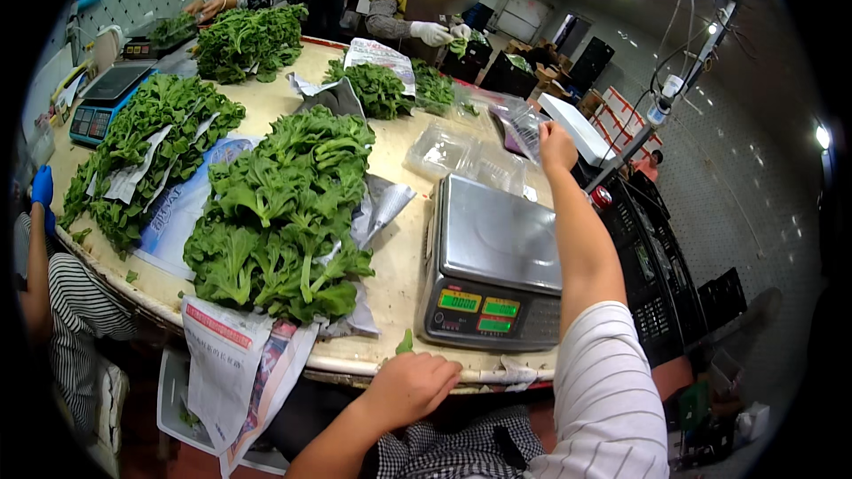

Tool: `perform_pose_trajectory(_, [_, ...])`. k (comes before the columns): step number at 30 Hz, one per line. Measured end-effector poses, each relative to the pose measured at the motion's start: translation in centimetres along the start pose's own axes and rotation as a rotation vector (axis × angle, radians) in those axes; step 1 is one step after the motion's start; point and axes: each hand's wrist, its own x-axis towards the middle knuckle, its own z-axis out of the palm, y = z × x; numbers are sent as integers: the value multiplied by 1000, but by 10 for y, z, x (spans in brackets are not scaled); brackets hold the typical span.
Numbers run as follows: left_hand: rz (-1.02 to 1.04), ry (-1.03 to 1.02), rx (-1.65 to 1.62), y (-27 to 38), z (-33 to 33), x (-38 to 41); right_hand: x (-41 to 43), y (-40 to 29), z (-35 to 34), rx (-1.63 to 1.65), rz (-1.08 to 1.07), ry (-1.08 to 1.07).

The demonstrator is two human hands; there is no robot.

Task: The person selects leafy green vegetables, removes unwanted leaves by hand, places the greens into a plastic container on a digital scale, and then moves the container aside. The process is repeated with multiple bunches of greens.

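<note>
My right hand [558, 146] is raised beyond the far right side of a digital scale, its fingers closed on the edge of a clear plastic container [526, 130]. The scale's bare metal pan [496, 233] lies below that forearm. My left hand [416, 382] rests at the table's near edge, fingers loosely curled, beside a small piece of green leaf [405, 342]; whether it grips anything is unclear. A large heap of leafy greens [286, 213] lies on newspaper [223, 359] left of the scale. More clear plastic containers [442, 150] sit behind the scale.
Another heap of greens [153, 146] and a blue scale [110, 106] stand at the left. Across the table, a co-worker's gloved hands [432, 33] hold greens. A co-worker's blue glove [42, 186] is at the far left. A metal pole [626, 159] and black crates [639, 259] are at the right.
</note>
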Motion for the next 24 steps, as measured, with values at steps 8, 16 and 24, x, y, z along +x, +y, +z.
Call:
perform_pose_trajectory(8, [-116, -15, 53, -4, 4, 2, -138, 45, -110, 47, -638, 80])
perform_pose_trajectory(16, [-272, -64, -71, -13, 23, 11, -200, 74, -165, 143, -623, -16])
perform_pose_trajectory(24, [-752, 921, -598, -40, -56, -13, -207, 85, -199, 311, -509, 127])
